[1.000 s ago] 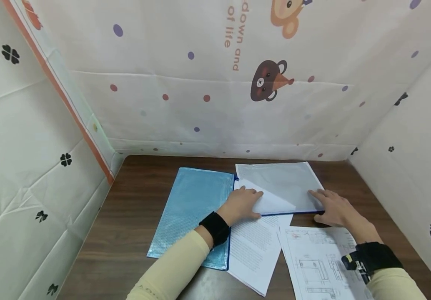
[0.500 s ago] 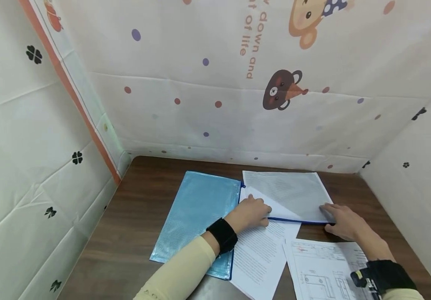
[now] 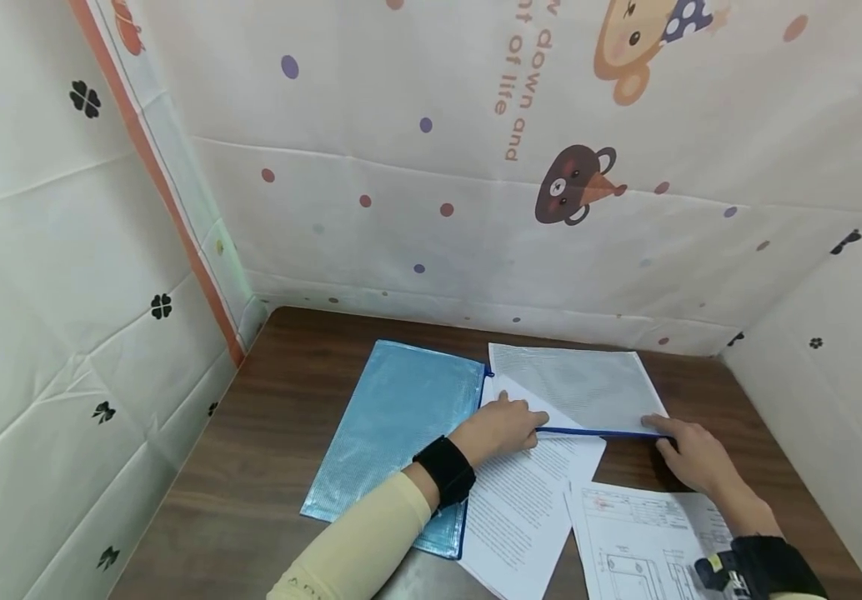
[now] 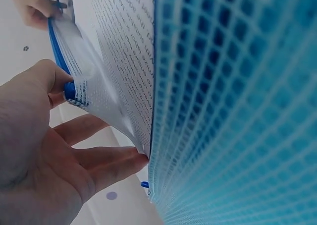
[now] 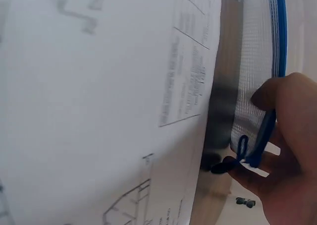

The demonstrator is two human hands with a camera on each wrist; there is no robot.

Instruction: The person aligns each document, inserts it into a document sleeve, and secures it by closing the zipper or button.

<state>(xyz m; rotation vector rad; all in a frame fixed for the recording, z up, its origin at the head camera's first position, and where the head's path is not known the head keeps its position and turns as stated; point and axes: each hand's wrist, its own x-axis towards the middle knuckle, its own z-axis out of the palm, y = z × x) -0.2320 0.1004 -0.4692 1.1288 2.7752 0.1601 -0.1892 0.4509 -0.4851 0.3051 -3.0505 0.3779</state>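
A white mesh pouch (image 3: 577, 385) with a blue zipper edge (image 3: 599, 432) lies at the back of the brown table (image 3: 273, 467). My left hand (image 3: 523, 422) pinches its front left end, thumb on the zipper edge (image 4: 58, 56) and fingers under the mesh. My right hand (image 3: 659, 427) pinches the front right corner, where the blue zipper pull (image 5: 238, 151) sits between thumb and fingers (image 5: 285, 93). Printed text sheets (image 3: 524, 500) lie under the pouch's front edge.
A blue mesh pouch (image 3: 393, 433) lies flat under my left forearm. A sheet with a technical drawing (image 3: 637, 542) rests at the front right, under my right wrist. Patterned cloth walls (image 3: 476, 208) close in the table at the back and on both sides.
My right hand slid off the top of the white pouch to its front right corner and now pinches the zipper end. My left hand stayed at the left end. The head view lifted slightly.
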